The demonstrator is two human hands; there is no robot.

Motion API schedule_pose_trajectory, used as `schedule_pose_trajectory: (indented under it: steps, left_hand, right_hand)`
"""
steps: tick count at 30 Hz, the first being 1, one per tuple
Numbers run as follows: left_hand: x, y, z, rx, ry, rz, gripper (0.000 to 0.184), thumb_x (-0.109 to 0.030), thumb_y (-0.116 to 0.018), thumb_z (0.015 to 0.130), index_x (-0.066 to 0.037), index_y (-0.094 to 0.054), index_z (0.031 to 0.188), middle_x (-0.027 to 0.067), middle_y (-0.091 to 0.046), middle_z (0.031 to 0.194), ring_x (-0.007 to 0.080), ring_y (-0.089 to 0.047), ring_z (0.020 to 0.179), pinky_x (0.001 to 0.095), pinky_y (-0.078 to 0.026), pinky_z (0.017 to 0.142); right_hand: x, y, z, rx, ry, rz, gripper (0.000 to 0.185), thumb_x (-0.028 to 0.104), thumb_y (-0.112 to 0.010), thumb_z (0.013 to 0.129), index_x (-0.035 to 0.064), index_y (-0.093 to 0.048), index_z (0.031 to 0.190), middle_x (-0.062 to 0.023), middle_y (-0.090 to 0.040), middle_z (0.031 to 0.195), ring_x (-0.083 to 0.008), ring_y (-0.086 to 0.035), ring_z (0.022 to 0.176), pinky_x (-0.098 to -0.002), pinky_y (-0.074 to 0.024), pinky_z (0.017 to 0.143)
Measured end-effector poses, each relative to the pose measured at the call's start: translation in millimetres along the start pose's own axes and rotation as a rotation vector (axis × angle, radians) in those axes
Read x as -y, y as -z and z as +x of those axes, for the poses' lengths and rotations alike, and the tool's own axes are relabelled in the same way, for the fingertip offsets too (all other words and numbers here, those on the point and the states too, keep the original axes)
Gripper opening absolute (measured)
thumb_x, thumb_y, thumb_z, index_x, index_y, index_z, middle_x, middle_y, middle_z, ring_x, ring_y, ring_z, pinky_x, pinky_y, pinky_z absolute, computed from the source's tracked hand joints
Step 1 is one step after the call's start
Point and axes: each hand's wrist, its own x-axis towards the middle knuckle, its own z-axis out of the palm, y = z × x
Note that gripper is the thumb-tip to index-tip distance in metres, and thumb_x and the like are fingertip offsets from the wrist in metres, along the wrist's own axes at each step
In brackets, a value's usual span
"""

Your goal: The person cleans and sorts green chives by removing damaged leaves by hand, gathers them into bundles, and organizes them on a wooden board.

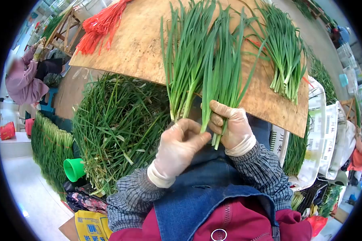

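Note:
My right hand [231, 124], in a thin whitish glove, is closed around a small bunch of garlic chives [225, 68], the pale stem ends sticking out below the fingers. My left hand [176, 146], gloved as well, pinches thumb and forefinger together at the base of one chive stalk [206, 116] on the bunch's near side. Just beyond the left hand, another loose bunch of chives [185, 60] lies on the wooden board [136, 48], its stem ends over the edge. A third bunch [285, 60] rests on the board's right side.
Red ties [102, 24] lie at the board's far left. A big heap of green leaves [120, 120] sits below on the left, beside a green cup [74, 169]. White plastic crates [315, 136] stand at right. Another person in a pink top [24, 78] sits far left.

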Motion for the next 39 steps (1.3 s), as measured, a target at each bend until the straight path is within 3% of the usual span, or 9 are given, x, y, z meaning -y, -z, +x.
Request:
schedule_pose_trajectory:
  steps: [2,6,13,18,21,25,29,32,39]
  left_hand:
    - [-12,0,7,0.037,0.149,-0.102,0.015,-0.014,-0.063,0.081,0.000,-0.059,0.084,0.0003,-0.057,0.065,0.0040,-0.048,0.057,0.0182,-0.036,0.050]
    - [-1,-7,18,-0.037,0.019,-0.034,0.011,-0.009,-0.063,0.080,0.002,-0.062,0.079,0.0010,-0.058,0.067,0.0053,-0.049,0.058,0.0192,-0.038,0.052]
    - [21,-7,0,-0.474,-0.509,0.274,0.006,-0.003,-0.063,0.079,0.001,-0.060,0.075,0.0022,-0.058,0.065,0.0060,-0.048,0.052,0.0201,-0.037,0.046]
    - [32,57,-27,-0.960,-0.391,-0.071,0.016,-0.018,-0.054,0.090,-0.004,-0.055,0.082,0.0051,-0.059,0.067,0.0050,-0.045,0.046,0.0178,-0.036,0.040]
    - [54,99,-33,-0.772,-0.168,0.313,0.023,-0.019,-0.061,0.086,-0.006,-0.056,0.068,0.0000,-0.056,0.063,0.0071,-0.041,0.046,0.0212,-0.034,0.044]
    - [31,47,-2,-0.538,-0.704,0.661,0.009,-0.004,-0.069,0.074,-0.004,-0.061,0.076,0.0049,-0.057,0.067,0.0127,-0.051,0.055,0.0247,-0.041,0.049]
    - [5,12,26,-0.390,-0.677,1.158,0.017,-0.017,-0.069,0.072,-0.006,-0.056,0.078,0.0102,-0.053,0.070,0.0260,-0.055,0.059,0.0339,-0.045,0.051]
    - [15,6,38,-0.422,-0.738,1.159,0.013,-0.013,-0.066,0.073,-0.007,-0.055,0.076,0.0093,-0.049,0.067,0.0263,-0.053,0.056,0.0364,-0.043,0.048]
    - [-2,-3,23,-0.123,-0.791,0.704,0.019,-0.007,-0.068,0.071,-0.002,-0.060,0.087,0.0114,-0.054,0.071,0.0264,-0.057,0.059,0.0355,-0.046,0.052]
  right_hand:
    - [1,-4,-1,-0.030,-0.013,-0.005,0.008,0.005,-0.057,0.082,-0.0009,-0.055,0.087,0.0000,-0.052,0.064,-0.0060,-0.040,0.045,-0.0197,-0.0300,0.040]
    - [2,-4,-4,-0.058,-0.023,-0.005,0.007,0.004,-0.057,0.082,-0.0022,-0.056,0.086,0.0010,-0.049,0.060,-0.0060,-0.039,0.044,-0.0200,-0.0296,0.040]
    - [2,-4,1,-0.106,0.018,0.007,0.014,0.003,-0.056,0.083,-0.0101,-0.059,0.086,0.0016,-0.044,0.055,-0.0051,-0.036,0.044,-0.0185,-0.0266,0.041]
    - [21,13,3,0.009,0.018,0.139,0.010,0.005,-0.057,0.082,-0.0036,-0.057,0.087,-0.0101,-0.060,0.076,-0.0116,-0.049,0.054,-0.0234,-0.0395,0.046]
    - [24,1,-3,-0.125,-0.029,0.135,0.015,0.011,-0.058,0.083,-0.0016,-0.057,0.090,-0.0103,-0.061,0.078,-0.0170,-0.055,0.059,-0.0286,-0.0455,0.051]
    - [22,-5,-3,-0.151,-0.125,0.259,0.018,0.016,-0.057,0.085,-0.0005,-0.056,0.092,-0.0091,-0.060,0.080,-0.0179,-0.056,0.060,-0.0319,-0.0480,0.053]
    - [26,13,3,0.049,-0.147,0.238,0.015,0.016,-0.057,0.085,0.0013,-0.055,0.090,-0.0032,-0.054,0.072,-0.0106,-0.049,0.054,-0.0252,-0.0398,0.045]
    - [29,5,2,0.035,-0.099,0.073,0.009,0.012,-0.059,0.083,0.0030,-0.057,0.084,0.0035,-0.045,0.062,-0.0026,-0.036,0.045,-0.0193,-0.0232,0.037]
    - [22,-12,15,-0.068,-0.015,-0.170,0.007,0.006,-0.059,0.082,0.0023,-0.057,0.077,0.0041,-0.047,0.061,-0.0025,-0.035,0.042,-0.0186,-0.0215,0.034]
